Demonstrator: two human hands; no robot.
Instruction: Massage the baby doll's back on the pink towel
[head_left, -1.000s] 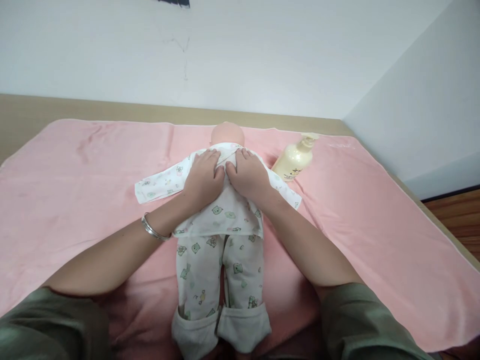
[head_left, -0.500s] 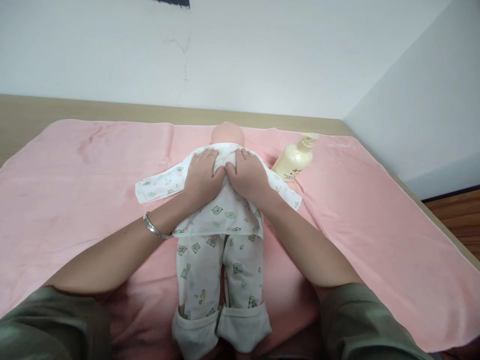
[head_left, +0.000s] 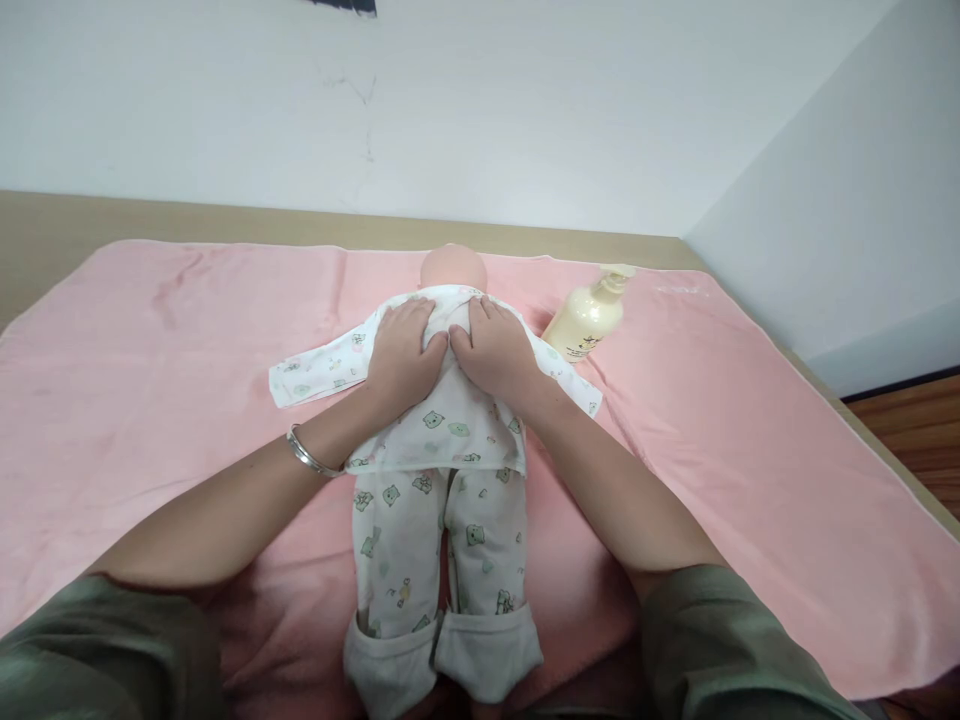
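Left hand (head_left: 405, 350) and right hand (head_left: 493, 348) lie spread flat on the doll (head_left: 442, 440), probably light, best held around its middle.

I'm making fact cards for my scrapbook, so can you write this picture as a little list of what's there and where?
Doll: lying on a pink blanket, head farthest away
Clothes: white patterned shirt and trousers
Left hand: flat on the shirt
Right hand: flat on the shirt, beside it
Left wrist: silver bangle
Bottle: cream, pump top, right of the doll
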